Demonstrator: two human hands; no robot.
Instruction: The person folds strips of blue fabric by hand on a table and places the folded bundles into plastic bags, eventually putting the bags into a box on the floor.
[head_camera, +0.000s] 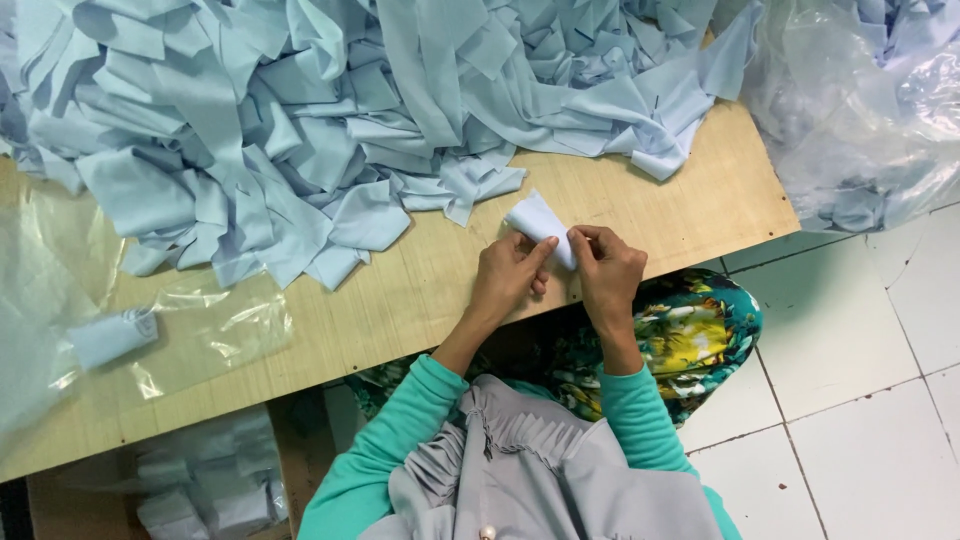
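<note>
Grey pleated cloth (540, 470) nearest, teal sleeves reaching to twelve o'clock. Left hand (508, 275) and right hand (607, 270) pinched shut on small pale-blue fabric piece (538, 222), raised above wooden table (420, 290) edge for folding; heaped strips (300, 120) at eleven.

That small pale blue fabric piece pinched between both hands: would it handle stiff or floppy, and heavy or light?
Probably floppy: the fabric piece folds between the left hand and right hand, like the crumpled pile. Likely light, since fingertips alone hold it. Unlikely to roll; it looks flat and soft.
</note>
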